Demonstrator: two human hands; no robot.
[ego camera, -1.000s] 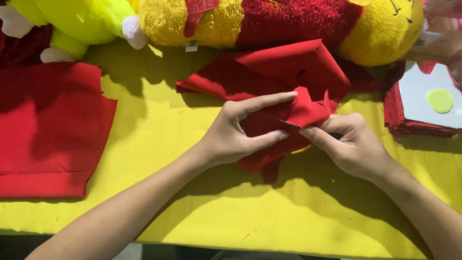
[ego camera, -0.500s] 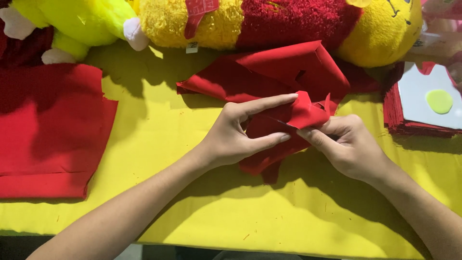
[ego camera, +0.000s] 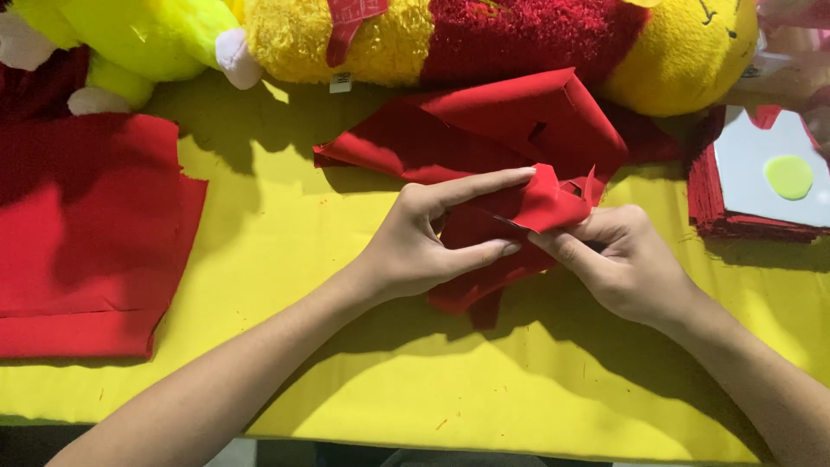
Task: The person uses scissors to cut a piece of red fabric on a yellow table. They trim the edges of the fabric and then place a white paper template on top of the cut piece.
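The small piece of red felt-like cloth [ego camera: 527, 212] looks very light and soft; it bends and folds easily, so I judge it needs only a gentle pinch at the folded edge, near the middle, where it keeps its shape. It is not fragile, and its matt surface seems not slippery. It is bright red, creased, with a pointed corner standing up. It is held just above the yellow bench [ego camera: 363, 380], in front of a larger folded red cloth [ego camera: 484, 130]. The left hand [ego camera: 424, 246] is half closed, thumb and forefinger pinching the piece. The right hand [ego camera: 627, 264] is curled, its fingers gripping the other side.
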